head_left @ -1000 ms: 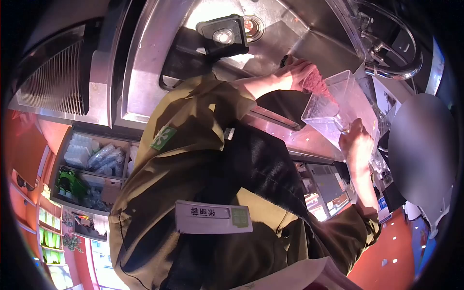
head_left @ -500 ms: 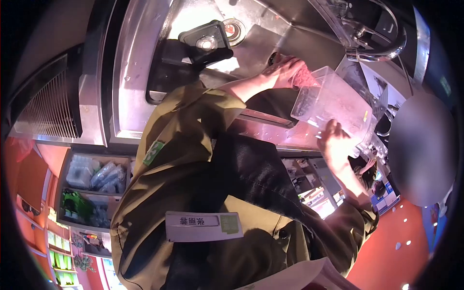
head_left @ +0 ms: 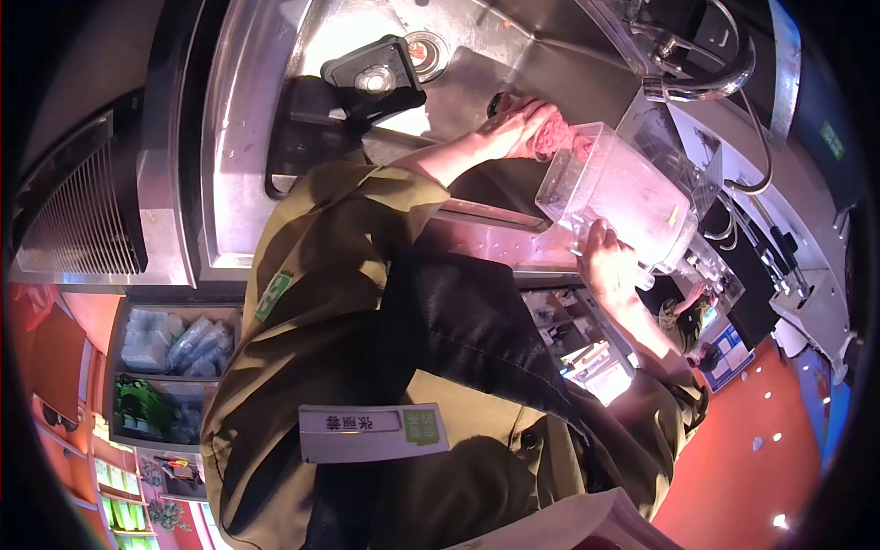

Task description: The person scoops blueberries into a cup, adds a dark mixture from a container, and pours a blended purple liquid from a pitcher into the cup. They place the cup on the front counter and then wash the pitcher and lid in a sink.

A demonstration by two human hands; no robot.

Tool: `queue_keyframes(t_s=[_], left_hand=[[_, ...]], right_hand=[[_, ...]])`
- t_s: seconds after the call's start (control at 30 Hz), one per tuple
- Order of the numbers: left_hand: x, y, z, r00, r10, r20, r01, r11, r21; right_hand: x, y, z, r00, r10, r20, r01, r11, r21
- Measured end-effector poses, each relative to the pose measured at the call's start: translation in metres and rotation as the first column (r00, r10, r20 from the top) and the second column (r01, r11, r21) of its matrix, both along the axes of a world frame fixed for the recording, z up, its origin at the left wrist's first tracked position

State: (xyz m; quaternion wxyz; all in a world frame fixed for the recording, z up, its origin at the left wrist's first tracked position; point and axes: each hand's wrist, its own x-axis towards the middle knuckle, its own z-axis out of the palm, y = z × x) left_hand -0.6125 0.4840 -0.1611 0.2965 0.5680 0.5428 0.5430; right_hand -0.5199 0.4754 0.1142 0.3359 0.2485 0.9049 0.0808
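Over the sink (head_left: 275,92), one hand (head_left: 610,266) grips the clear jug (head_left: 623,197) (tilted); the other hand (head_left: 522,124) presses a pink sponge (head_left: 556,139) at its ten o'clock rim.

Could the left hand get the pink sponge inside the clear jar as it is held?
Probably yes: the clear jar, gripped by the right hand, lies tipped with its mouth toward the left hand, pink sponge at the rim.
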Motion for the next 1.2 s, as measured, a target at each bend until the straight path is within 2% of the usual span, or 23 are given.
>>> queue_keyframes(t_s=[0.03, 0.13, 0.23, 0.37, 0.4, 0.5, 0.53, 0.63, 0.67, 0.77, 0.83, 0.93, 1.1, 1.13, 1.2], left_hand=[[-0.003, -0.002, 0.003, 0.999, 0.027, -0.032, -0.026, 1.0, 0.017], [0.002, 0.003, -0.006, 0.988, -0.004, 0.153, -0.004, 0.998, 0.055], [-0.008, 0.004, 0.01, 0.993, -0.029, 0.115, 0.032, 0.999, -0.03], [-0.005, 0.01, 0.008, 0.985, -0.046, 0.166, 0.06, 0.995, -0.075], [-0.005, 0.013, 0.008, 0.984, -0.047, 0.173, 0.063, 0.994, -0.086], [0.003, 0.015, 0.002, 0.984, -0.009, 0.18, 0.023, 0.997, -0.074], [-0.001, 0.017, 0.006, 0.984, 0.01, 0.177, 0.001, 0.998, -0.059], [-0.005, 0.016, 0.017, 0.972, -0.015, 0.233, 0.043, 0.992, -0.115], [-0.004, 0.013, 0.019, 0.974, -0.022, 0.224, 0.05, 0.991, -0.123], [-0.004, 0.009, 0.018, 0.984, -0.029, 0.177, 0.052, 0.99, -0.131], [0.001, 0.009, 0.012, 0.99, -0.007, 0.139, 0.023, 0.993, -0.118], [0.009, 0.007, 0.009, 0.972, -0.017, 0.233, 0.053, 0.988, -0.146], [0.008, 0.007, 0.013, 0.975, -0.101, 0.198, 0.141, 0.969, -0.201], [0.011, 0.004, 0.015, 0.975, -0.128, 0.182, 0.166, 0.963, -0.211], [0.012, 0.004, 0.015, 0.985, -0.139, 0.105, 0.157, 0.969, -0.192]], right_hand=[[0.0, 0.002, 0.001, 1.0, -0.027, -0.008, 0.027, 1.0, -0.009], [-0.001, 0.013, 0.004, 0.994, -0.104, -0.014, 0.104, 0.994, -0.027], [-0.011, 0.017, 0.011, 0.998, -0.061, 0.003, 0.061, 0.998, -0.022], [-0.01, 0.015, 0.012, 1.0, -0.019, 0.006, 0.019, 0.999, -0.032], [-0.011, 0.018, 0.014, 0.996, -0.075, -0.037, 0.074, 0.996, -0.04], [-0.017, 0.016, 0.017, 0.996, -0.087, 0.026, 0.088, 0.996, -0.016], [-0.014, 0.018, 0.015, 0.999, -0.038, 0.021, 0.039, 0.999, -0.033], [-0.01, 0.03, 0.019, 0.992, -0.111, -0.054, 0.109, 0.993, -0.038], [-0.015, 0.029, 0.021, 0.99, -0.117, -0.079, 0.115, 0.993, -0.033], [-0.008, 0.029, 0.015, 0.977, -0.215, 0.011, 0.215, 0.976, -0.026], [-0.017, 0.032, 0.023, 0.974, -0.224, -0.037, 0.223, 0.974, -0.03], [-0.015, 0.038, 0.02, 0.975, -0.221, -0.022, 0.22, 0.975, -0.042], [-0.032, 0.037, 0.032, 0.958, -0.285, 0.011, 0.285, 0.954, -0.093], [-0.025, 0.039, 0.024, 0.979, -0.205, 0.015, 0.205, 0.974, -0.094], [-0.024, 0.039, 0.029, 0.985, -0.169, -0.023, 0.166, 0.981, -0.097]])
